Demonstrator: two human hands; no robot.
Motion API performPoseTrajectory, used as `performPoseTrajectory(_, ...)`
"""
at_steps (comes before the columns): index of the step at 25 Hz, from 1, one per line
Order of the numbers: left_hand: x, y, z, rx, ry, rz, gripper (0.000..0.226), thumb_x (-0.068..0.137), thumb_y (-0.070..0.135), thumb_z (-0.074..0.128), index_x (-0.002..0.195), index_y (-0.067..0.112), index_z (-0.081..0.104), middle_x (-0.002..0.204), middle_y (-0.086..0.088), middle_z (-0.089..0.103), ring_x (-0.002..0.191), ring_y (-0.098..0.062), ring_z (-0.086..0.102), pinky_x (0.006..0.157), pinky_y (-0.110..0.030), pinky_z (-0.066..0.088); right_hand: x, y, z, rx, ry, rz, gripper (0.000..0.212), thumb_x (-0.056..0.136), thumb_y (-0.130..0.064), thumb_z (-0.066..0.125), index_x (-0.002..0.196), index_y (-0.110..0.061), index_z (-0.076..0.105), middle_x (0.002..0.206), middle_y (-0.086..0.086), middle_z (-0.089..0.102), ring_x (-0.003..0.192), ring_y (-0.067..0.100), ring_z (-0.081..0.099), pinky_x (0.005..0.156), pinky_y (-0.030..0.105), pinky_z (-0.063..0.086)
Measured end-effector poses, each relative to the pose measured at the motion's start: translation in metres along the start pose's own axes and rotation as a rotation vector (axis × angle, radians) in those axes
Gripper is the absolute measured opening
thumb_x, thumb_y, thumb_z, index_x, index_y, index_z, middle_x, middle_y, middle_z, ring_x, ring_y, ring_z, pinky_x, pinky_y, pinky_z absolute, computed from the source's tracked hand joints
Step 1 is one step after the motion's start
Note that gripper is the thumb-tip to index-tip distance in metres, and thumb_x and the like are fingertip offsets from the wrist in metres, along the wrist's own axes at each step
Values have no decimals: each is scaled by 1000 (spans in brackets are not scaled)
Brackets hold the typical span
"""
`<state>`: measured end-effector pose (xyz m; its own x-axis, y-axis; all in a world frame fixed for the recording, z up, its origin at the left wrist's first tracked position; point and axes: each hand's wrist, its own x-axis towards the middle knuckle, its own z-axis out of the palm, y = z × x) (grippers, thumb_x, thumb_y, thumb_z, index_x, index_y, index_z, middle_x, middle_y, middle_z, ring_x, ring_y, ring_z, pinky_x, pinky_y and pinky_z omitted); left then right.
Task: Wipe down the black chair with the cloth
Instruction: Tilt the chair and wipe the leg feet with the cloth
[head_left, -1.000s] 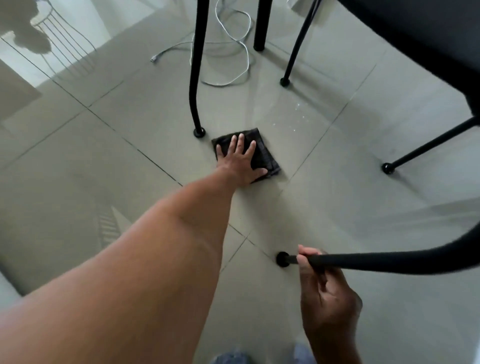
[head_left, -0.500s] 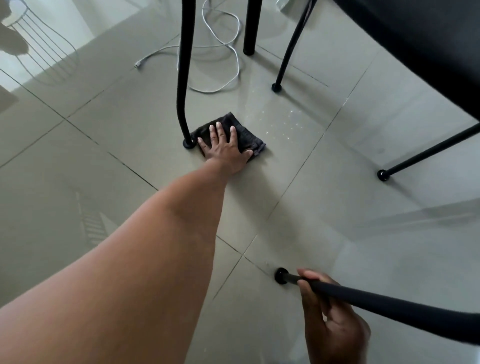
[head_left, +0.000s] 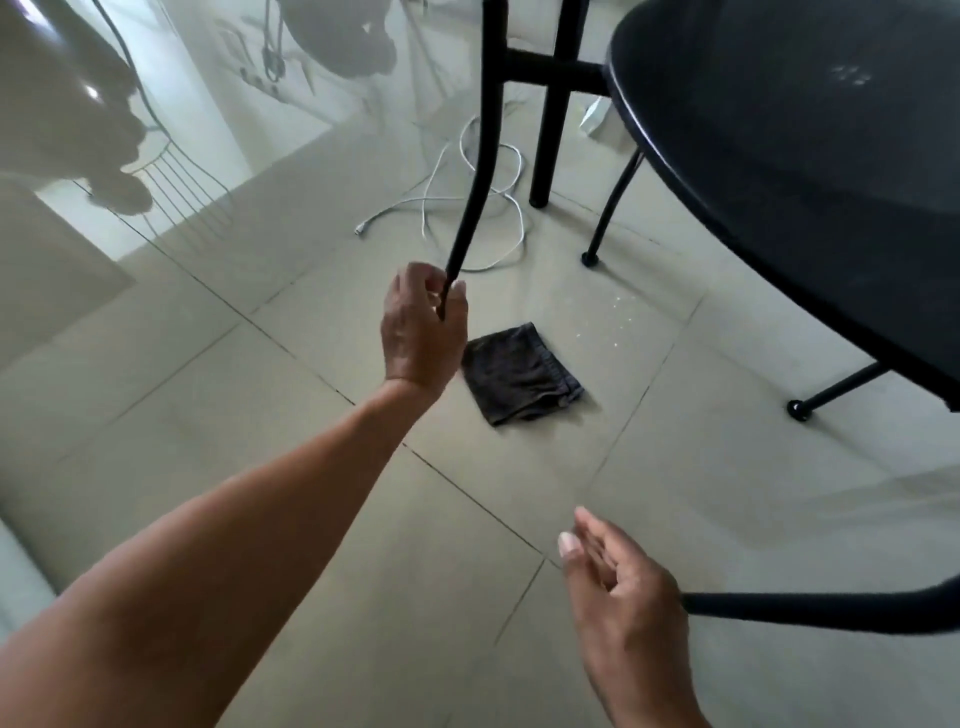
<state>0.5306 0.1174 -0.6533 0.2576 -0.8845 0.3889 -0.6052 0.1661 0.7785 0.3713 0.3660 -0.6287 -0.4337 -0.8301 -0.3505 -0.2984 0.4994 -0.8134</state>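
The black chair (head_left: 810, 171) lies tipped, its seat filling the upper right and its thin legs sticking out. My left hand (head_left: 422, 327) grips the lower end of one chair leg (head_left: 480, 156) that runs up toward the top. My right hand (head_left: 618, 587) hovers with relaxed fingers in front of another chair leg (head_left: 821, 610) at the lower right, holding nothing. The dark folded cloth (head_left: 519, 371) lies flat on the floor tiles just right of my left hand, untouched.
A white cable (head_left: 467, 218) coils on the tiled floor behind the cloth. A thicker black furniture leg (head_left: 548, 135) stands near it. Two more chair feet (head_left: 588, 258) (head_left: 797, 409) rest on the floor. A white wire rack (head_left: 171, 182) stands far left.
My left hand has left the cloth and taken hold of the chair leg. My right hand has let go of the other leg and opened. The view has tilted upward.
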Motion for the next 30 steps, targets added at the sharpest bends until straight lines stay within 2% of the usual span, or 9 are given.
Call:
performPoseTrajectory(3,41,52,-11,-173,9,91,28,97,41,60,111,17,59,101,5,66,89,-12,62,80,-26,48,45,-23,30,-193,-61,-151,37,99,-25,66,133,-12,69,128,5,74,123,18,68,107,27,48)
performPoseTrajectory(7,63,62,-4,-199,-59,30,34,105,33,43,88,8,59,74,-2,67,73,-26,60,72,-43,48,103,-37,74,-285,-89,-151,40,101,-22,61,137,-6,65,134,14,70,129,25,64,111,35,46)
performPoseTrajectory(10,65,45,9,-264,-121,18,44,106,40,36,88,13,66,70,10,64,72,-14,62,70,-33,47,138,-37,101,-355,-109,-156,43,101,-23,61,141,-5,61,143,16,64,136,30,57,114,35,43)
performPoseTrajectory(13,61,33,26,-314,-148,33,49,104,49,30,83,17,60,65,15,56,65,2,54,63,-20,40,177,-29,125,-613,-243,-269,56,104,-29,55,156,-14,42,168,15,30,157,30,26,124,40,27)
performPoseTrajectory(16,62,19,41,-324,-89,52,54,102,61,28,75,18,48,60,11,46,58,-3,44,61,-28,38,221,-20,142,-950,-382,-346,64,106,-41,42,164,-29,17,175,8,-3,161,29,-6,128,57,7)
performPoseTrajectory(21,66,10,53,-363,-23,127,64,96,73,19,73,19,44,60,7,43,58,-11,43,57,-26,34,287,-22,150,-1132,-508,-470,66,106,-48,36,164,-40,6,174,-2,-11,161,23,-12,125,63,-1)
performPoseTrajectory(24,67,6,54,-357,-40,141,64,94,75,16,73,22,45,59,8,45,60,-12,45,58,-23,33,353,-35,110,-1109,-415,-241,72,103,-54,42,164,-41,5,174,-3,-13,161,28,-9,125,62,4)
performPoseTrajectory(28,65,6,50,-383,-48,135,68,95,73,18,73,17,47,60,6,47,60,-16,48,58,-31,36,364,23,16,-941,-41,219,71,103,-56,38,165,-36,9,175,2,-9,160,34,-7,124,65,7)
performPoseTrajectory(30,64,6,51,-379,-24,142,74,96,71,19,73,7,49,62,-2,49,61,-26,48,59,-38,38,371,27,13,-854,78,372,67,105,-52,35,165,-35,10,174,8,-9,159,40,-8,123,68,4)
